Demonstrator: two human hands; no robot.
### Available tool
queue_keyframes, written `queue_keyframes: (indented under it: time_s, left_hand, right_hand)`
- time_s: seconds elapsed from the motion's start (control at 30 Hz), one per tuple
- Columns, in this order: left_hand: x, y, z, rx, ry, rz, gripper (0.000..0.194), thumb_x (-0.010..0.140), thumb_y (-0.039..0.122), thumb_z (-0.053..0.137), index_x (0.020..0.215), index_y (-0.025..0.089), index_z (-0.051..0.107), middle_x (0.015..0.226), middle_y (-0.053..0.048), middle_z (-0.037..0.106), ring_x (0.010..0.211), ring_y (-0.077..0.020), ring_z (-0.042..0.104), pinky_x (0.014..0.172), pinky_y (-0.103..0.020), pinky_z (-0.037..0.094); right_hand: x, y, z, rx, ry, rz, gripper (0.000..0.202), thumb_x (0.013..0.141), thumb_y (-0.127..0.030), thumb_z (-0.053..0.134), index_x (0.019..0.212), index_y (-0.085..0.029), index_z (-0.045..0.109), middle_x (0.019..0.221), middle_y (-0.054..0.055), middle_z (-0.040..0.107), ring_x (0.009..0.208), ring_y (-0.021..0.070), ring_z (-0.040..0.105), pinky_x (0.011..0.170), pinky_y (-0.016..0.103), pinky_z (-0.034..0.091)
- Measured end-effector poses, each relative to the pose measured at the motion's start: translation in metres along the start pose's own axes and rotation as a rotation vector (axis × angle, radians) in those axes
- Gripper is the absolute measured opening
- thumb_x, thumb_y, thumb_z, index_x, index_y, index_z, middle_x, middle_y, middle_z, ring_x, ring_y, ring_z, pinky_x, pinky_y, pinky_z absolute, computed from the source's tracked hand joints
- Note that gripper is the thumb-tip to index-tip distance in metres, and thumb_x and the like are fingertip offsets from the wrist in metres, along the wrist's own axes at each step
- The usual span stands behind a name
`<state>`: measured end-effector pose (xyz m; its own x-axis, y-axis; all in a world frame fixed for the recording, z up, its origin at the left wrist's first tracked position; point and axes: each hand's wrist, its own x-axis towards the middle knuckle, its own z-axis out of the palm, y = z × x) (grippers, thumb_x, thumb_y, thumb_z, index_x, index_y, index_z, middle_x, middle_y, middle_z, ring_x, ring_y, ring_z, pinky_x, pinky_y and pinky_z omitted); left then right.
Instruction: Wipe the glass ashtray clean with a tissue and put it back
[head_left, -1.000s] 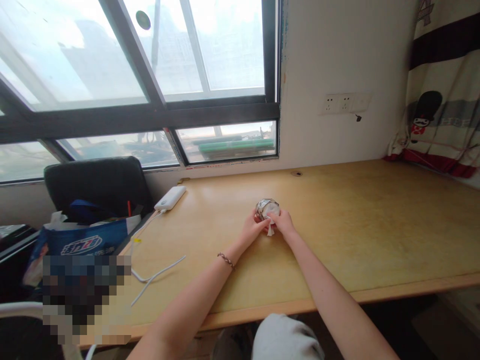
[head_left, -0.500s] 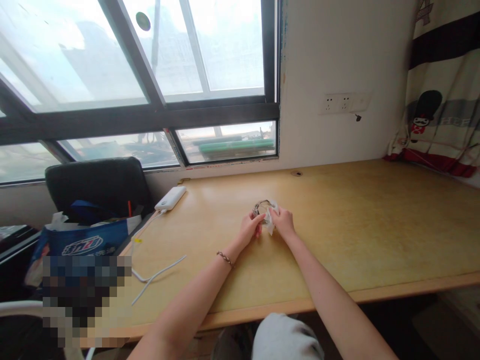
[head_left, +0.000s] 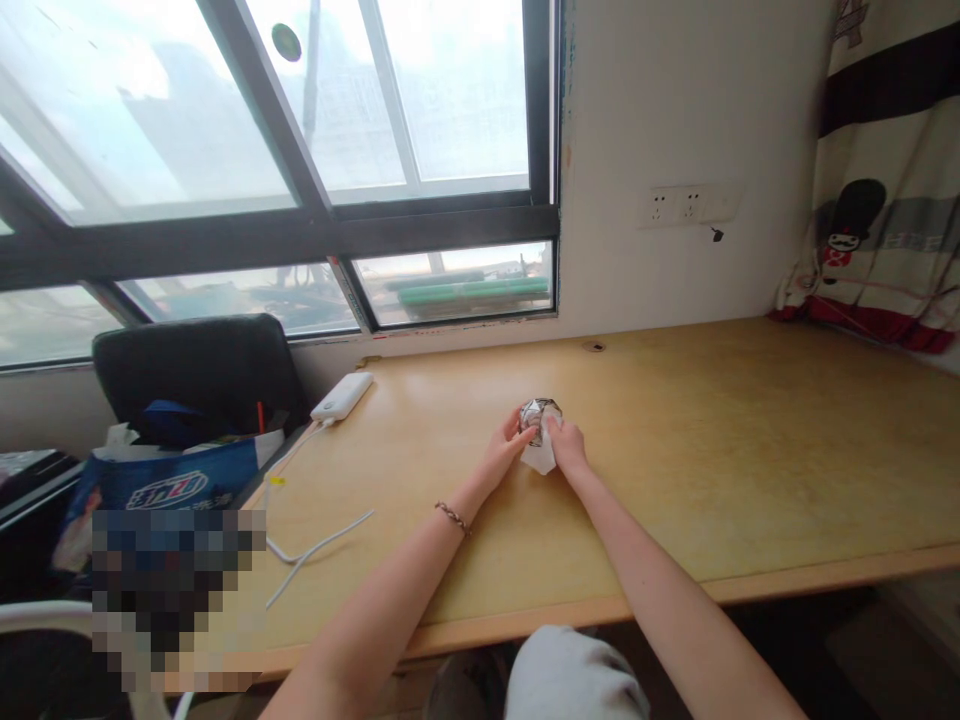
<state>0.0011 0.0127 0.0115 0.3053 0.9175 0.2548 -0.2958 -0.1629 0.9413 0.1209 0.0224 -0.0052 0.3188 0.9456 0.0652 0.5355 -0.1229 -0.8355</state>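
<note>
Over the middle of the wooden desk [head_left: 675, 440], my two hands are close together around a small round shiny object [head_left: 534, 411] with dark and clear facets. It looks like glass, but its exact kind is hard to make out. My left hand [head_left: 504, 452] grips its left side, fingers closed around the edge. A white tissue [head_left: 541, 459] is pinched in my right hand [head_left: 568, 447], pressed to the object's right side and hanging down below it. The fingers partly cover the object.
At the desk's left edge lies a white power bank [head_left: 342, 397] with a white cable [head_left: 319, 550] trailing toward the front. A dark chair [head_left: 195, 365] with a blue bag [head_left: 180, 480] stands to the left. Behind the desk are a window and wall sockets [head_left: 686, 205].
The round object has turned in my hands, so a faceted face now shows instead of the open ring. The tissue hangs more spread out beneath it.
</note>
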Motion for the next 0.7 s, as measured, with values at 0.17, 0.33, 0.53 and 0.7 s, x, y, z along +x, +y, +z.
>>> queue_keyframes:
  time_s: [0.17, 0.33, 0.53, 0.7]
  left_hand:
    - [0.002, -0.005, -0.005, -0.085, -0.163, -0.072, 0.053, 0.064, 0.032, 0.067, 0.111, 0.013, 0.053, 0.109, -0.011, 0.058, 0.104, -0.0276, 0.049, 0.088, -0.036, 0.037]
    - [0.006, -0.017, -0.015, -0.111, -0.117, -0.132, 0.045, 0.074, 0.040, 0.054, 0.109, 0.012, 0.056, 0.111, -0.011, 0.057, 0.104, -0.0262, 0.050, 0.089, -0.036, 0.036]
    - [0.010, -0.024, -0.022, -0.187, -0.052, -0.190, 0.053, 0.078, 0.051, 0.043, 0.112, 0.012, 0.052, 0.095, -0.013, 0.064, 0.090, -0.0222, 0.058, 0.083, -0.035, 0.040]
    - [0.015, -0.031, -0.029, -0.205, 0.062, -0.308, 0.061, 0.075, 0.059, 0.038, 0.104, 0.009, 0.056, 0.080, -0.012, 0.066, 0.078, -0.0223, 0.061, 0.074, -0.035, 0.044]
  right_hand:
    - [0.003, 0.006, 0.005, 0.139, -0.032, 0.104, 0.042, 0.079, -0.043, 0.039, 0.076, -0.012, 0.067, 0.070, 0.010, 0.067, 0.068, 0.0181, 0.061, 0.052, 0.021, 0.039]
    - [0.002, 0.006, 0.000, 0.048, -0.023, 0.006, 0.033, 0.072, -0.041, 0.050, 0.075, -0.013, 0.067, 0.071, 0.010, 0.067, 0.069, 0.0187, 0.060, 0.053, 0.021, 0.038]
    - [-0.009, 0.000, -0.006, -0.181, 0.144, -0.239, 0.040, 0.085, -0.036, 0.029, 0.079, -0.013, 0.062, 0.073, 0.012, 0.065, 0.069, 0.0172, 0.059, 0.061, 0.022, 0.037]
    - [-0.012, 0.001, -0.004, -0.265, 0.096, -0.297, 0.030, 0.083, -0.036, 0.037, 0.085, -0.014, 0.058, 0.073, 0.010, 0.064, 0.067, 0.0173, 0.059, 0.059, 0.022, 0.036]
